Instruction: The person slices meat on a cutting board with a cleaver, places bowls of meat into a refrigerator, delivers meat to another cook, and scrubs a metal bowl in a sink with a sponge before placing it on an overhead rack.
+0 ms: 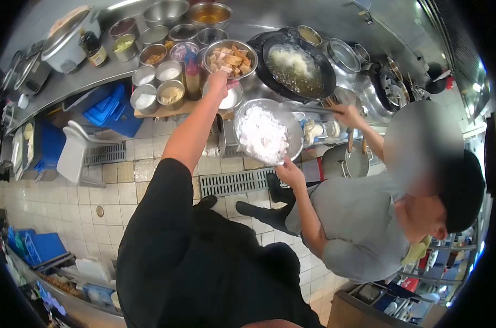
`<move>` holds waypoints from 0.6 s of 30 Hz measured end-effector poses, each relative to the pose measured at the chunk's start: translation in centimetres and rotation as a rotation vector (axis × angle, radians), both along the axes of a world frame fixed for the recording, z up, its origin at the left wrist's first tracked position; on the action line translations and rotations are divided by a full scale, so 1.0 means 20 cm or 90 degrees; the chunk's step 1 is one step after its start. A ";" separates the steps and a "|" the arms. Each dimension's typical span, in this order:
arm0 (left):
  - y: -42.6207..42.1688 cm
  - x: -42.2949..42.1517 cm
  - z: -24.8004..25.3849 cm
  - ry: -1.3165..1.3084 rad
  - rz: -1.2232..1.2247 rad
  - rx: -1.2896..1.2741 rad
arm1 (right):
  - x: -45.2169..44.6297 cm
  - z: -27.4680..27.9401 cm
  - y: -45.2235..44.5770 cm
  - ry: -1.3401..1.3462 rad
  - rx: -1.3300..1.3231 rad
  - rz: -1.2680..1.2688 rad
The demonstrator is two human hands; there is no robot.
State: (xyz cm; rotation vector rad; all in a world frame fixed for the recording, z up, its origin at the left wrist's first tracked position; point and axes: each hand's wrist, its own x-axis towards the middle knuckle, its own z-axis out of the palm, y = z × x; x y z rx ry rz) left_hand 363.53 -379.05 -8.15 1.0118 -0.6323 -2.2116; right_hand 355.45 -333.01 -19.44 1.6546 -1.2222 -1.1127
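My left hand [218, 86] reaches up to the counter and grips the near rim of a metal bowl [231, 59] filled with brown chunks. Below that rim, a bowl of white powder [231, 97] is partly hidden by my hand. A squeeze bottle [192, 76] stands just left of my forearm. My right hand is out of sight; only a strip of skin shows at the bottom edge. Close by on the right, a co-worker holds a large metal bowl [263, 134] of white-coated pieces and a long-handled utensil near the wok.
A black wok [298, 68] holds bubbling oil with pale food. Small metal containers [171, 94] of seasonings line the counter at the left. The co-worker [352, 218] in a grey shirt stands at my right. A white chair [76, 150] and a floor drain grate [234, 183] are below.
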 end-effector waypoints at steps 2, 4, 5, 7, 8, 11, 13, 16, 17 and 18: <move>-0.12 -0.11 -0.06 -0.038 0.016 -0.010 | -0.01 -0.08 0.04 -0.054 0.008 -0.009; -0.22 -0.20 -0.10 -0.060 0.064 0.034 | -0.01 -0.12 0.06 -0.257 0.101 -0.030; -0.27 -0.24 -0.11 -0.067 0.078 0.060 | -0.02 -0.09 0.05 -0.211 0.126 -0.012; -0.34 -0.28 -0.12 -0.074 0.106 0.093 | 0.10 0.03 0.07 0.306 -0.077 0.145; -0.37 -0.29 -0.13 -0.060 0.120 0.097 | 0.10 0.06 0.05 0.252 -0.037 0.131; -0.45 -0.34 -0.21 -0.014 0.137 0.106 | 0.11 0.13 0.04 0.078 0.087 0.067; -0.48 -0.32 -0.24 -0.008 0.145 0.186 | 0.13 0.16 0.03 -0.042 0.159 0.024; -0.52 -0.30 -0.28 0.022 0.149 0.213 | 0.17 0.13 0.06 -0.135 0.152 -0.052; -0.51 -0.29 -0.30 0.036 0.147 0.209 | 0.22 0.13 0.12 -0.171 0.168 -0.099; -0.50 -0.29 -0.32 0.051 0.142 0.206 | 0.32 0.13 0.21 -0.234 0.182 -0.171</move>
